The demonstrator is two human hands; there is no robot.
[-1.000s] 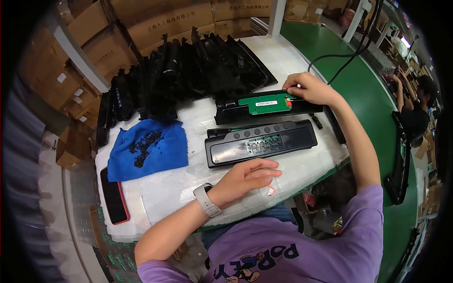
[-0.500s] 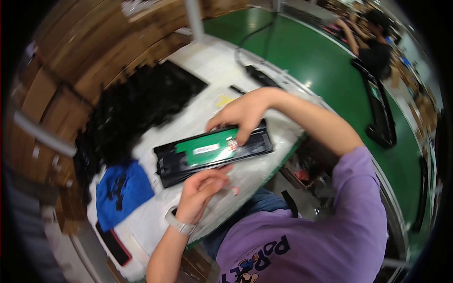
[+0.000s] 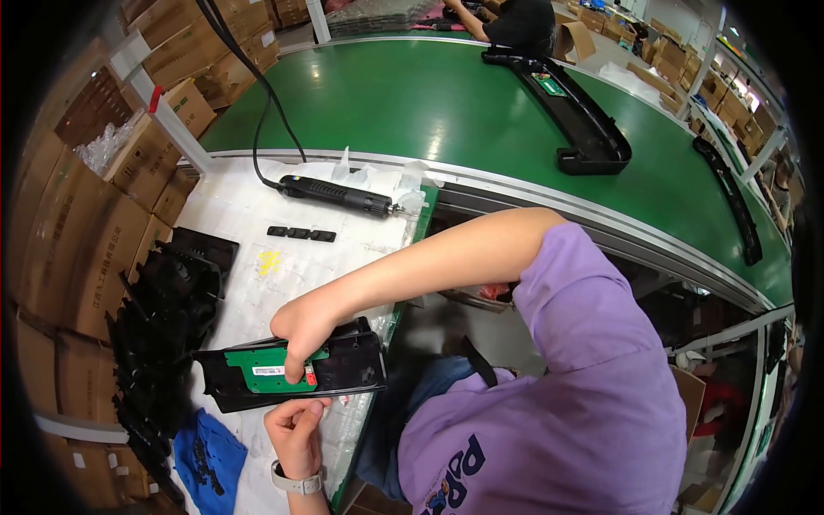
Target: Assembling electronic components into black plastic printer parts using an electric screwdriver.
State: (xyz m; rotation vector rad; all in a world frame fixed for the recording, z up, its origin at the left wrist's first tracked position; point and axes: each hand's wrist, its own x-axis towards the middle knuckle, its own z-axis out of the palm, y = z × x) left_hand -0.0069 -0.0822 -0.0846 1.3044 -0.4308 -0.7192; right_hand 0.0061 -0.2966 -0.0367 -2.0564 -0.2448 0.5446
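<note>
A long black plastic housing (image 3: 365, 365) lies at a slant on the white-covered bench, with a green circuit board (image 3: 262, 382) bearing a white label inside it. My right hand (image 3: 307, 330) reaches over its far wall, thumb pressed on the board near a red and white spot. The curled fingers of that hand are mostly hidden behind the wall. At the near edge, my left hand (image 3: 293, 433), wearing a pale watch, has thumb and forefinger pressed together against the housing. Whatever it pinches is too small to make out.
Black plastic parts (image 3: 167, 318) are piled at the left, beside a blue cloth (image 3: 210, 455) holding small black pieces. A corded electric screwdriver (image 3: 335, 196) and a black button strip (image 3: 300, 233) lie farther back. Another housing (image 3: 571, 120) rests on the green conveyor (image 3: 386, 103); a person works beyond.
My view has swung, so the bench now shows farther left and more of the conveyor is visible. My right thumb stays on the board; my left hand is still at the housing's near edge.
</note>
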